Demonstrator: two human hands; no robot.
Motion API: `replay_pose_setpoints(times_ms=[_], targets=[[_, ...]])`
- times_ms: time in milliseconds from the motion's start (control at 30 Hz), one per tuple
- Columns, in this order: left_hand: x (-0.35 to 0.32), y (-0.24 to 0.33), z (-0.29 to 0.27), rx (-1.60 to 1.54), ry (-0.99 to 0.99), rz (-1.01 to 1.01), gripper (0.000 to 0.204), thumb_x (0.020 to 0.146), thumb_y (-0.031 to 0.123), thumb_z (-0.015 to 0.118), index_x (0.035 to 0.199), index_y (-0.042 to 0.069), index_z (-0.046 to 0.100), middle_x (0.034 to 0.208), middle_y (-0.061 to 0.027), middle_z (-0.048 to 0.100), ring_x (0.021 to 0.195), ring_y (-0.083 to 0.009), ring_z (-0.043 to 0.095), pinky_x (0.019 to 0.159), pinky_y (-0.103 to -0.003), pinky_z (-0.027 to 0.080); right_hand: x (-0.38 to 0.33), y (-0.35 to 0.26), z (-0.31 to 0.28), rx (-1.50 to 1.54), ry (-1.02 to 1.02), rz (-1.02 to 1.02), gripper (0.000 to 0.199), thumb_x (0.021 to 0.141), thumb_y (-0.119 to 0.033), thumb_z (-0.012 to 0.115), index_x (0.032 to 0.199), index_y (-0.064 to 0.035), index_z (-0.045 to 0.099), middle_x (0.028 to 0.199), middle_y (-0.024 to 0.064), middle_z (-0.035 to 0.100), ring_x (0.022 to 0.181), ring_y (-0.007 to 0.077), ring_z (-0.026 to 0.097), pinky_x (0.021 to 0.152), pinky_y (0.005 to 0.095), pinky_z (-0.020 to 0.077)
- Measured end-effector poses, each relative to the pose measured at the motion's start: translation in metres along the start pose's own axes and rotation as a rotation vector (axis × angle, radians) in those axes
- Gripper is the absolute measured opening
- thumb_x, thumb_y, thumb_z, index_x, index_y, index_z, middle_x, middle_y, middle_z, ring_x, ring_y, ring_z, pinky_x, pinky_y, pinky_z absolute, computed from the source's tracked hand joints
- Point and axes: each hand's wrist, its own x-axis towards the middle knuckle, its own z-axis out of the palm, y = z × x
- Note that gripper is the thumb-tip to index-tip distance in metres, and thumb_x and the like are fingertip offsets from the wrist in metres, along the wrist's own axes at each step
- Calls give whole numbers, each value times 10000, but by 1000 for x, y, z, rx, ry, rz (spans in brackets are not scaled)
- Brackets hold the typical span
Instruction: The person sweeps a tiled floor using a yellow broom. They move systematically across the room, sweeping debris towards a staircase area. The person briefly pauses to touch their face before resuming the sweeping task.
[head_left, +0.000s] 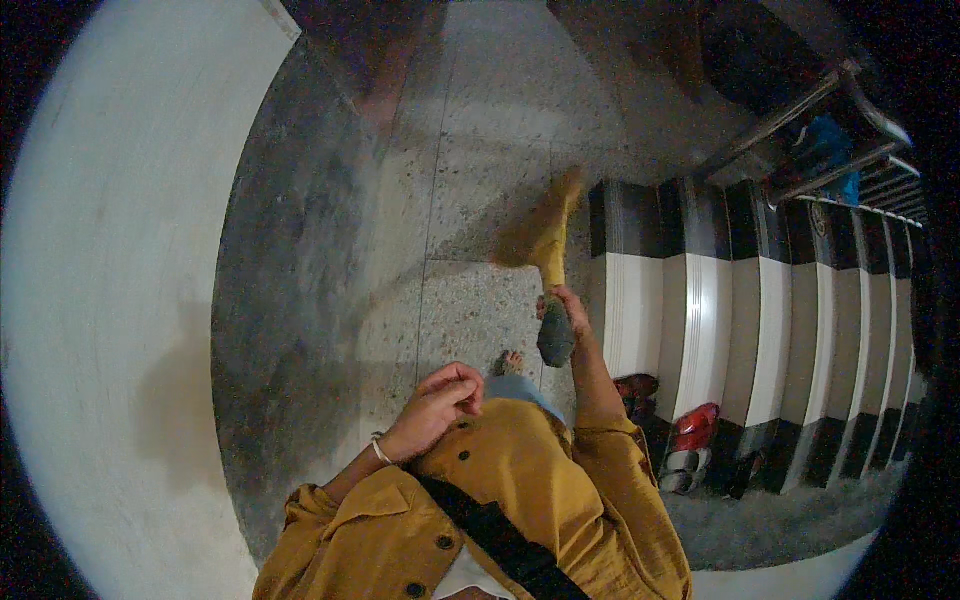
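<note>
My right hand is wrapped round the handle of a yellow broom. Its dark grey rounded handle end points back towards me, while the yellow bristles fan out over the floor ahead and are blurred. My left hand hangs in front of my waist with its fingers curled in, and I see nothing in it. A pale bracelet circles the left wrist. Just beyond my clothes a bare foot shows on the floor.
Speckled tiles form the floor. A white wall with a dark grey base band stands at left. Black-and-white steps rise at right, with a metal railing. Red shoes and grey footwear lie on the steps.
</note>
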Motion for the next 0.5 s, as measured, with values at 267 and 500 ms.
replay_pose_setpoints(times_ms=[267,500], targets=[[55,27,-4,-21,-17,-24,95,883,136,449,896,60,503,776,-17,507,704,-110,501,662,-250,415,-6,-30,45,-530,149,-354,279,716,-34,543,986,-36,476,730,62,527,573,171,537,505,297,466],[114,96,-9,-5,-40,-64,86,881,136,448,883,68,500,754,-15,499,712,-109,494,662,-249,411,15,-47,100,-838,-60,-34,715,677,-56,632,1311,-74,303,815,83,581,695,175,574,614,290,482]])
